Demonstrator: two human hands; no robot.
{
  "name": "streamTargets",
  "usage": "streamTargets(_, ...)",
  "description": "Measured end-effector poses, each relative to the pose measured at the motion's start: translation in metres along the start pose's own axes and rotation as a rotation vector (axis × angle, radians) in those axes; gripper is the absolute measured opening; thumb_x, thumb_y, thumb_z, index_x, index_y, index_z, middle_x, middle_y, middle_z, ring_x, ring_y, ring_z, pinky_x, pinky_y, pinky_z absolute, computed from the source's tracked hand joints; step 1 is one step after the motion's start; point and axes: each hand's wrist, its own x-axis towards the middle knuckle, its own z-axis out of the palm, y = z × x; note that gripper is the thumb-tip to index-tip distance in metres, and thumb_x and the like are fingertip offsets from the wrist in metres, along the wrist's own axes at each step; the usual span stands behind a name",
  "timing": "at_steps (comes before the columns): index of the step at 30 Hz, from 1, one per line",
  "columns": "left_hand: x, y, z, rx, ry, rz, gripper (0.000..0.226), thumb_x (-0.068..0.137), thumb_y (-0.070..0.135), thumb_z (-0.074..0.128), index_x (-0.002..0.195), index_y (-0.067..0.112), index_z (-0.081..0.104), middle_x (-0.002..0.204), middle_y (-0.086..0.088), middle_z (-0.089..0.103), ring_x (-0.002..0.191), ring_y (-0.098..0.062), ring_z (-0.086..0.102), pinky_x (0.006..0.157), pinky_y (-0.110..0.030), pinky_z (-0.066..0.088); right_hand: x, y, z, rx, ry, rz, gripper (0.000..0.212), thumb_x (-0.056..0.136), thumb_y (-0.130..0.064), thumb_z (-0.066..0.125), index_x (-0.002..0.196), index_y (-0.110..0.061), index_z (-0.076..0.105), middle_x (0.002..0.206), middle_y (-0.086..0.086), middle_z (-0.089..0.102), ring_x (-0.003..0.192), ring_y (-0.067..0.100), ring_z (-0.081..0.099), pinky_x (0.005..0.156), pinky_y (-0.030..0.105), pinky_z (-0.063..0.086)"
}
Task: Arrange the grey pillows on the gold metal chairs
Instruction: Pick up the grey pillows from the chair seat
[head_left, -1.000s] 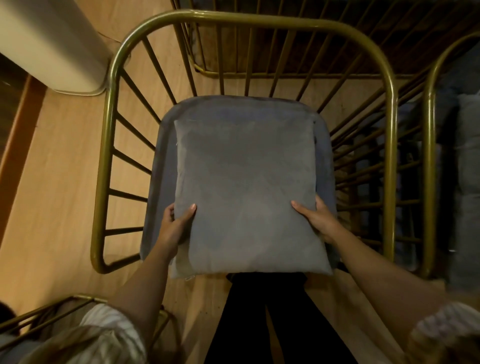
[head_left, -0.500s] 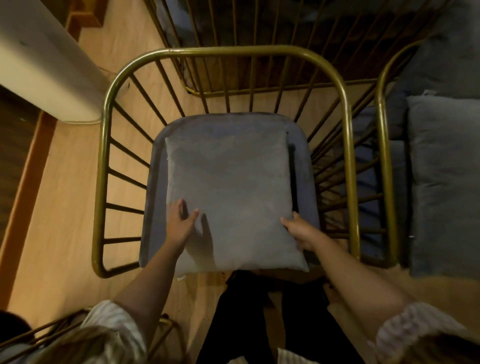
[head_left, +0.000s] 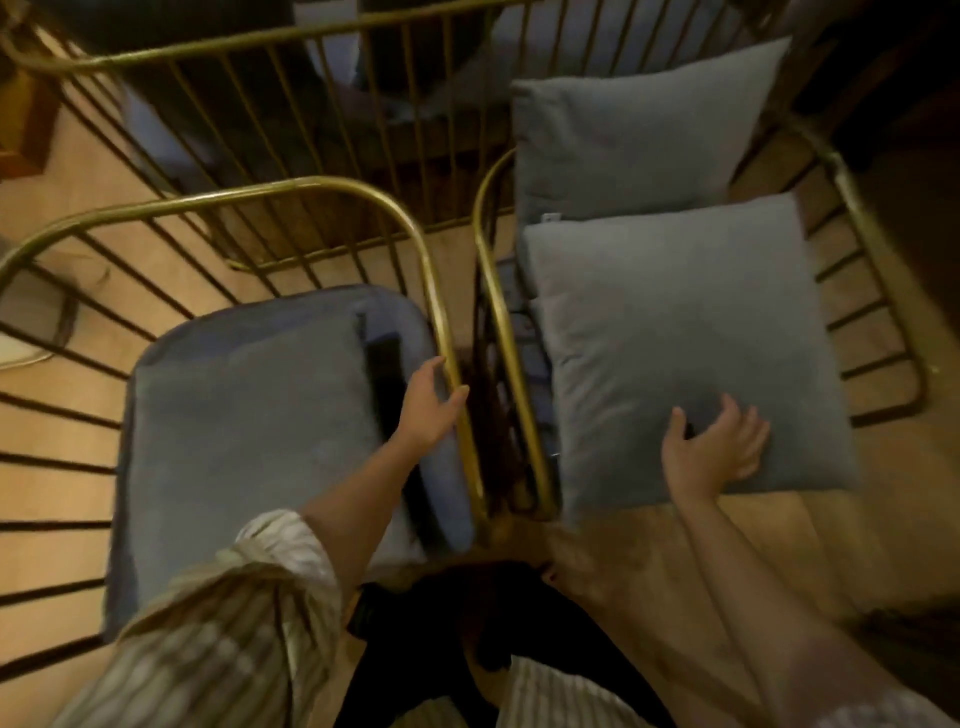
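A grey pillow (head_left: 249, 441) lies flat on the seat of the left gold metal chair (head_left: 311, 184). My left hand (head_left: 428, 408) hovers open above that seat's right edge, beside the chair's side rail, holding nothing. On the right gold metal chair (head_left: 498, 322) a second grey pillow (head_left: 675, 332) lies flat, and a third grey pillow (head_left: 634, 130) leans behind it. My right hand (head_left: 714, 452) rests with fingers spread on the near part of the flat right pillow.
More gold chair frames (head_left: 249, 52) stand at the back. The wooden floor (head_left: 649, 561) shows in front of the right chair. My dark trousers (head_left: 441, 623) are at the bottom centre. The two chairs stand side by side with a narrow gap.
Both hands have left the left pillow. The view has swung right. My left hand moved to the seat's right edge and my right hand went onto the right chair's pillow.
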Motion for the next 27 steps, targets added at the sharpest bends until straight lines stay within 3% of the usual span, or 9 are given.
streamTargets(2,0.017,0.039,0.037,0.078,-0.032,0.083,0.061,0.093,0.027,0.064,0.145,0.009,0.038,0.146,-0.012,0.045,0.136,-0.028,0.042,0.113,-0.041,0.037,0.037,0.040,-0.026,0.057,-0.032,0.182,0.087,0.083,-0.061,0.059,0.148,-0.007,0.036,0.160,0.022,0.025,0.150,0.042,0.013,0.118,0.057,0.014)
streamTargets(5,0.045,0.090,0.080,0.234,-0.077,0.242,0.062,0.090,0.028,0.068,0.141,0.003,0.043,0.140,-0.019,0.050,0.132,-0.033,0.045,0.107,-0.037,0.037,0.066,0.086,-0.042,0.203,-0.112,0.362,0.115,0.066,-0.085,0.053,0.153,-0.015,0.024,0.160,0.018,0.025,0.147,0.041,0.024,0.118,0.058,0.024)
streamTargets(10,0.100,0.160,0.125,0.269,-0.022,0.230,0.047,0.086,0.024,0.069,0.123,0.000,0.053,0.122,-0.020,0.061,0.115,-0.033,0.059,0.095,-0.042,0.048,0.083,0.111,-0.026,0.418,-0.244,0.568,0.120,0.060,-0.089,0.059,0.153,-0.043,0.000,0.164,0.009,0.018,0.146,0.039,0.030,0.111,0.060,0.038)
streamTargets(12,0.124,0.178,0.134,0.226,0.047,0.187,0.051,0.088,0.033,0.066,0.124,0.004,0.046,0.122,-0.018,0.058,0.113,-0.033,0.057,0.095,-0.044,0.049,0.091,0.112,-0.021,0.484,-0.266,0.620,0.120,0.069,-0.076,0.067,0.155,-0.040,-0.009,0.166,0.007,0.012,0.147,0.038,0.028,0.113,0.058,0.037)
streamTargets(16,0.157,0.214,0.145,0.326,0.117,0.170,0.088,0.073,0.074,0.061,0.137,0.018,0.038,0.144,-0.011,0.041,0.135,-0.033,0.041,0.113,-0.049,0.034,0.108,0.124,-0.014,0.523,-0.308,0.765,0.130,0.074,-0.057,0.077,0.155,-0.027,-0.020,0.168,0.009,0.005,0.148,0.037,0.025,0.114,0.051,0.036)
streamTargets(20,0.179,0.249,0.155,0.618,-0.061,0.215,0.126,0.054,0.091,0.056,0.153,0.020,0.026,0.160,-0.008,0.029,0.148,-0.033,0.023,0.120,-0.052,0.019,0.120,0.141,-0.014,0.630,-0.464,0.854,0.157,0.041,-0.079,0.081,0.150,-0.041,-0.025,0.168,-0.001,-0.005,0.149,0.038,0.024,0.109,0.057,0.043)
streamTargets(23,0.181,0.262,0.148,0.772,-0.130,0.081,0.136,0.043,0.100,0.051,0.153,0.024,0.023,0.160,-0.009,0.028,0.146,-0.039,0.027,0.119,-0.055,0.021,0.125,0.143,-0.020,0.615,-0.479,0.883,0.146,0.052,-0.071,0.084,0.153,-0.042,-0.018,0.167,0.000,0.008,0.144,0.037,0.033,0.100,0.054,0.050)
streamTargets(25,0.172,0.270,0.146,0.803,-0.155,0.014,0.142,0.036,0.106,0.039,0.148,0.018,0.036,0.155,-0.013,0.038,0.139,-0.040,0.037,0.116,-0.056,0.027,0.120,0.148,-0.019,0.722,-0.475,0.952,0.140,0.043,-0.075,0.085,0.156,-0.035,0.012,0.159,0.002,0.033,0.137,0.033,0.045,0.088,0.050,0.056)
streamTargets(27,0.157,0.275,0.143,0.743,-0.170,-0.018,0.141,0.039,0.106,0.037,0.144,0.013,0.043,0.150,-0.014,0.045,0.133,-0.039,0.045,0.111,-0.050,0.035,0.110,0.159,-0.017,0.830,-0.565,1.004,0.129,0.033,-0.086,0.078,0.143,-0.026,0.045,0.145,0.001,0.052,0.130,0.031,0.052,0.096,0.054,0.052)
